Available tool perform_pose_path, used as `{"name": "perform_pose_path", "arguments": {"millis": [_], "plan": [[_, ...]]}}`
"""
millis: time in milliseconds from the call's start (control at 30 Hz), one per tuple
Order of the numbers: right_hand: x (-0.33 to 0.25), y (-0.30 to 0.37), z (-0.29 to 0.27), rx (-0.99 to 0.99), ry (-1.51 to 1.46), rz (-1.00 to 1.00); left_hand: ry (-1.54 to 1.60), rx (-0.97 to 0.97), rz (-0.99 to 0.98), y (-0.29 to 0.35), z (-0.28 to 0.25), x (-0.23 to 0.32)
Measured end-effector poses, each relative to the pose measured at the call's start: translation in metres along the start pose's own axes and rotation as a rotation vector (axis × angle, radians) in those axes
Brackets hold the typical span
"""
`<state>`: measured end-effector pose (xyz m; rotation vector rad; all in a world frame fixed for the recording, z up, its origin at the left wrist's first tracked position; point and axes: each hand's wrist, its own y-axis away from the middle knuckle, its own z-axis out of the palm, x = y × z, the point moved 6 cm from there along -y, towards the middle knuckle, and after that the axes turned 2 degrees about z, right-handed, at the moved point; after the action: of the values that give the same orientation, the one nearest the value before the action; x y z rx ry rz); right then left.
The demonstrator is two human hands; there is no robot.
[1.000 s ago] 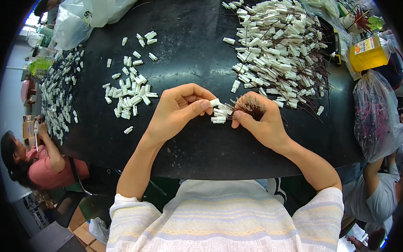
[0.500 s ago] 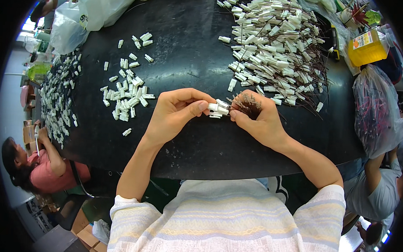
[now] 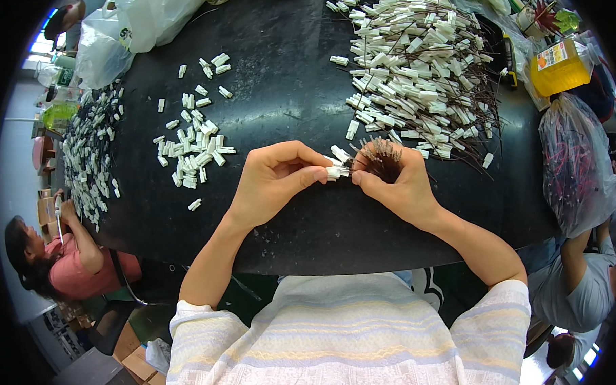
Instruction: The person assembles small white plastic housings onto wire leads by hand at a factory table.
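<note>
That scuffed black bench [image 3: 306,240] is carrying scattered oblong white plastic connectors [image 3: 199,160] and a heap of brown-wired ones [image 3: 414,77].

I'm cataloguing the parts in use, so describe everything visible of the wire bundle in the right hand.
The wire bundle is a dense tuft of thin, dark brown strands, apparently plastic-coated, with paler, greyish tips that look metallic. It is gathered in the curled right hand, above the dark tabletop, the tips fanning out at the top, toward the table's far side. White connectors sit close to its left; their joins to it are too small to make out.
</note>
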<state>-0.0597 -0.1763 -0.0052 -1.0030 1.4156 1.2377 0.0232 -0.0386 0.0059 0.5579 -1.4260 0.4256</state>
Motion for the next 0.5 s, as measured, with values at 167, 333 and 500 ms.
{"name": "perform_pose_path", "arguments": {"millis": [167,333,500], "plan": [[0.0031,-0.0002,0.0002,-0.015,-0.013,-0.040,0.013,-0.006,0.036,-0.0001,0.0023,-0.0088],[0.0022,-0.0003,-0.0004,-0.032,0.029,-0.054,-0.033,0.041,0.071,-0.0010,0.0071,-0.0054],[-0.0044,-0.0005,0.0044,-0.048,0.069,-0.098,-0.125,0.067,0.108,0.0015,0.0067,0.0002]]}}
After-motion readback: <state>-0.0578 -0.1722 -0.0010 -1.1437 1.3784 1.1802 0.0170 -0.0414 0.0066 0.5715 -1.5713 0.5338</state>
